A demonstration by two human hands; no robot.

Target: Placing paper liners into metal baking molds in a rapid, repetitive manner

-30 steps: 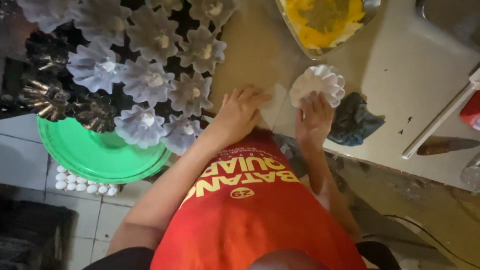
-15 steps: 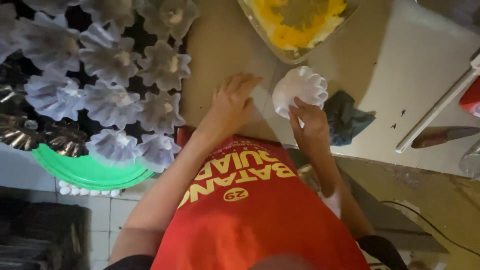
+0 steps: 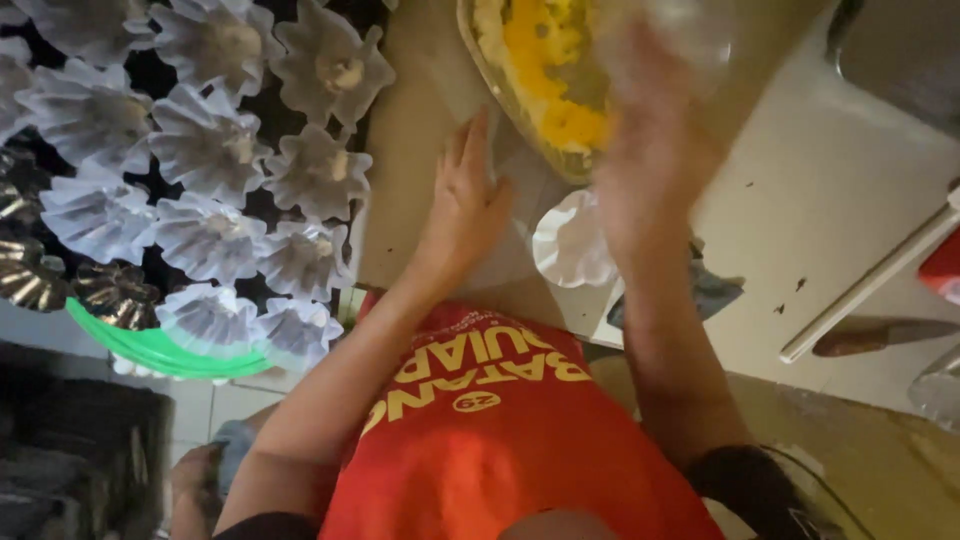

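paper-lined fluted moulds (image 3: 210, 150) crowded together at left | bare dark metal moulds (image 3: 30, 270) at their lower left edge | green tray (image 3: 160, 350) beneath them | red shirt (image 3: 500, 440) | dark cloth (image 3: 715, 290) on the white counter (image 3: 850, 200)

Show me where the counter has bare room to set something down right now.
Bare patches: the tan counter between the lined moulds and the bowl of yellow mix, though the left hand rests there; and the pale surface right of the bowl, up to the white bar. The mould tray is packed; the right hand blurs over the bowl.
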